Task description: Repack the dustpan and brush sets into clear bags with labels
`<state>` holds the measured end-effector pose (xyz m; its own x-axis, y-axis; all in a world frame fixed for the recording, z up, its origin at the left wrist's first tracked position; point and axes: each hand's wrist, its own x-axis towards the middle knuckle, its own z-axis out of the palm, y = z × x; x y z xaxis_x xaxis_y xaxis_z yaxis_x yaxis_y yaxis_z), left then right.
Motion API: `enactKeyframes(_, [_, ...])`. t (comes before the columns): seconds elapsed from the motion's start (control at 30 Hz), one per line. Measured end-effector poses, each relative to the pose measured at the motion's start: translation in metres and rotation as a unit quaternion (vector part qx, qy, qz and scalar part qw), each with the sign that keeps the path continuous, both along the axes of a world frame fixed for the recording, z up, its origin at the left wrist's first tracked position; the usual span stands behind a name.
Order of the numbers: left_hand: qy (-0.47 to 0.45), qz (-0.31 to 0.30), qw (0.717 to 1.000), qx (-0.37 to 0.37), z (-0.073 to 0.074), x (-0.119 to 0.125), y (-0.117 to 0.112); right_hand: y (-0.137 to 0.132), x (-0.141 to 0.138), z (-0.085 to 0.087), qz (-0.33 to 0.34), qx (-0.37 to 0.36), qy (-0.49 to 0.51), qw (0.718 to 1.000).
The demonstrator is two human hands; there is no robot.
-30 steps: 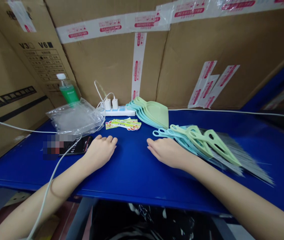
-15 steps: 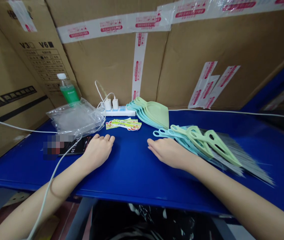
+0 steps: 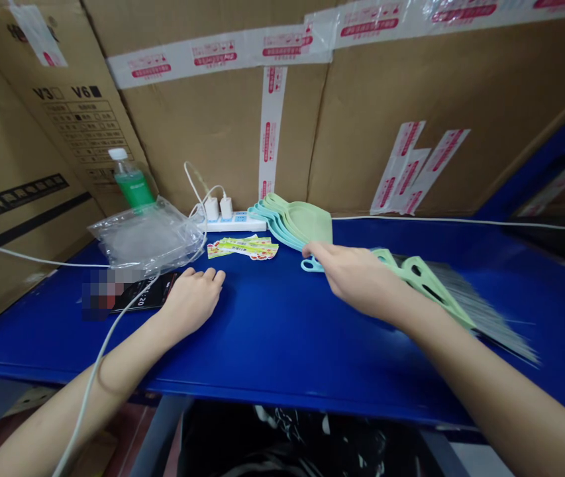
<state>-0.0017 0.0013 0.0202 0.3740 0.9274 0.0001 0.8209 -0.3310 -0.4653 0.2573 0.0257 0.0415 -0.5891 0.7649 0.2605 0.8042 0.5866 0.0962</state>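
On the blue table [image 3: 262, 331], the brushes [image 3: 454, 309] lie partly behind your right hand [image 3: 356, 275] — its opening and hold can't be told; your left hand [image 3: 193, 296] curls loosely, palm hidden. Separate them gently — bristles [image 3: 485, 305] overlap.

Brushes [image 3: 452, 310]: smooth matt plastic, rough stiff bristles [image 3: 495, 315]. Dustpans [image 3: 312, 222]: smooth matt plastic. Bags [image 3: 148, 238]: clear glossy plastic, crinkled. Labels [image 3: 245, 248]: glossy, look like paper. Desk [image 3: 262, 351]: smooth, slight sheen. Cardboard [image 3: 203, 126] matt, tape [image 3: 273, 112] glossy plastic.
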Motion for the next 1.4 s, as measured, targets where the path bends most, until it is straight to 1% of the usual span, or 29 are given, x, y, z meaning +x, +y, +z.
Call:
enactKeyframes(0.13, [0.002,0.012,1.000,-0.007,0.001,0.002,-0.001,0.009,0.020,0.007,-0.008,0.045,0.050,0.998])
enactKeyframes(0.23, [0.003,0.021,1.000,-0.015,0.001,0.002,-0.001,0.016,0.036,0.015,-0.041,0.040,0.079,0.995])
enactKeyframes(0.33, [-0.001,0.026,0.999,-0.019,0.002,0.002,0.001,0.022,0.051,0.022,-0.056,0.008,0.108,0.993])
enactKeyframes(0.43, [-0.009,0.034,0.999,-0.020,0.002,0.002,0.002,0.026,0.063,0.025,-0.061,-0.028,0.131,0.989])
enactKeyframes(0.7, [-0.005,0.048,0.999,-0.021,0.003,0.004,0.002,0.029,0.089,0.029,-0.086,-0.163,0.145,0.972])
enactKeyframes(0.87, [0.000,0.051,0.998,-0.031,0.003,0.006,0.002,0.027,0.096,0.032,-0.115,-0.247,0.140,0.952])
enactKeyframes(0.97, [-0.001,0.052,0.998,-0.033,0.004,0.006,0.002,0.026,0.094,0.033,-0.114,-0.272,0.123,0.947])
enactKeyframes(1.23, [-0.006,0.047,0.999,-0.020,0.003,0.005,0.002,0.026,0.090,0.033,-0.087,-0.275,0.082,0.954])
enactKeyframes(1.3, [-0.006,0.040,0.999,-0.012,0.003,0.004,0.001,0.026,0.093,0.030,-0.082,-0.255,0.088,0.959])
enactKeyframes(1.4, [-0.007,0.031,0.999,-0.005,0.003,0.003,0.001,0.028,0.098,0.027,-0.067,-0.204,0.108,0.971])
